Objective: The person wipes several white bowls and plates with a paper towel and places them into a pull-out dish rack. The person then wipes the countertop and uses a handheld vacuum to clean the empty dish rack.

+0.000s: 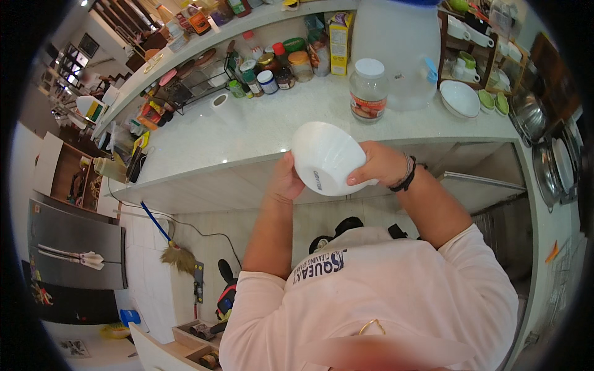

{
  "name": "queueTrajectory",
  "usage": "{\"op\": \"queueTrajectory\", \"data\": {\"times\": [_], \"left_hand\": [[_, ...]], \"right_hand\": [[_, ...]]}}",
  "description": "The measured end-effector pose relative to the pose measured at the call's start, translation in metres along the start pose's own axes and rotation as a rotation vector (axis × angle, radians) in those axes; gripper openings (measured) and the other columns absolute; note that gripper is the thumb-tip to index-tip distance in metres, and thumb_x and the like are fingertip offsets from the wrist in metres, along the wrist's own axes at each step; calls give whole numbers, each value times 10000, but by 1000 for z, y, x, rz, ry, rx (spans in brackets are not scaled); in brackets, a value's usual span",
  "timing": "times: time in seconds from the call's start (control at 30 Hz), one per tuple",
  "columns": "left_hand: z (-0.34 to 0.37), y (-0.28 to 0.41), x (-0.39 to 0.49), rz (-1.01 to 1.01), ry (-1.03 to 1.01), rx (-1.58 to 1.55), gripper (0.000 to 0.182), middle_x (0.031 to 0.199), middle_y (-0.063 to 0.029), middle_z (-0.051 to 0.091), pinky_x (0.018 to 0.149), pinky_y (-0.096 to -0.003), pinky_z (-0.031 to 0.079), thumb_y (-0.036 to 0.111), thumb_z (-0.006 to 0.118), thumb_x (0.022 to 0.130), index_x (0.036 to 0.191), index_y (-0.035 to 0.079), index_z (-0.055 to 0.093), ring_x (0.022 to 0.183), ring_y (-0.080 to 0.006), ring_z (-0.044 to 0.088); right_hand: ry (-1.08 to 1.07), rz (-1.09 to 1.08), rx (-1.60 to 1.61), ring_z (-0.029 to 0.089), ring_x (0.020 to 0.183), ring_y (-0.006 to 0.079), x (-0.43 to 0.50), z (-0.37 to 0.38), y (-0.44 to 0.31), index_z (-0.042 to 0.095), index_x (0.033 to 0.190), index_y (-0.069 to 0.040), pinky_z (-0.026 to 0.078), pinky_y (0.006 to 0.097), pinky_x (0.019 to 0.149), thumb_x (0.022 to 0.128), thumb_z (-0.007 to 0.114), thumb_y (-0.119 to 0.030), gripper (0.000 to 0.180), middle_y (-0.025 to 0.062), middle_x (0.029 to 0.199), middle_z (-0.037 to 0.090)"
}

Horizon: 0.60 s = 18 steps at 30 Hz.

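Observation:
A white bowl (327, 157) is tilted between my two hands, in front of the counter's near edge, with its underside facing me and small dark writing near its base. My left hand (284, 178) grips its left side. On its right side, my right hand (380, 164) holds the rim with the thumb over the outside; a dark braided bracelet is on that wrist. Just beyond the bowl, a clear jar with a white lid (369, 92) stands on the counter (278, 125). The bowl's inside is hidden.
Spice jars (267, 82), a yellow box (340, 44) and a large translucent container (394, 51) line the counter's back. A white dish (459, 99) lies at the right. Below the counter, a cabinet door (482, 183) stands ajar. A broom (178, 257) and cable are at the left.

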<state>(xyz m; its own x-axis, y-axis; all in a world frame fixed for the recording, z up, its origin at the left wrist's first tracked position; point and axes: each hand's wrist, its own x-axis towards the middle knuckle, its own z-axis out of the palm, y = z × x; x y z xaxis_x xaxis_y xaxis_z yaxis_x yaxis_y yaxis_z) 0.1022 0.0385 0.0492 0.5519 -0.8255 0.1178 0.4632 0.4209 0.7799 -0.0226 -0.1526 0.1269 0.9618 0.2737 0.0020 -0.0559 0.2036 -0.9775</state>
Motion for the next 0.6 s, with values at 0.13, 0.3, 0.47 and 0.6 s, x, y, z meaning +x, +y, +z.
{"op": "queueTrajectory", "data": {"times": [0.13,0.3,0.47,0.6], "left_hand": [[-8,0,-16,-94,-358,-133,698,1166,-160,506,904,-433,393,414,627,729,1190,-62,412,1069,-296,494],[33,-4,-38,-169,-192,-173,523,1131,-148,533,880,-414,412,177,693,706,1126,-52,482,1039,-265,517],[59,-5,-46,-37,87,25,521,1154,-137,514,897,-409,399,95,654,712,1169,-33,438,1058,-259,500],[68,-14,-38,101,169,120,496,1151,-125,516,912,-397,384,66,641,715,1161,-28,447,1062,-247,498]], "right_hand": [[-210,136,135,561,867,165,-5,-15,11,543,1056,47,439,296,790,563,790,-207,607,103,980,602],[32,84,-22,565,845,159,-2,-34,11,521,1091,33,456,310,757,669,719,-237,539,99,937,604],[660,-75,-164,564,883,205,0,-20,-17,473,1149,17,443,349,794,820,563,-228,420,152,1061,541],[566,-608,-1241,426,1147,322,-14,43,2,490,1121,4,334,369,966,733,531,-20,391,198,1196,463]]}}
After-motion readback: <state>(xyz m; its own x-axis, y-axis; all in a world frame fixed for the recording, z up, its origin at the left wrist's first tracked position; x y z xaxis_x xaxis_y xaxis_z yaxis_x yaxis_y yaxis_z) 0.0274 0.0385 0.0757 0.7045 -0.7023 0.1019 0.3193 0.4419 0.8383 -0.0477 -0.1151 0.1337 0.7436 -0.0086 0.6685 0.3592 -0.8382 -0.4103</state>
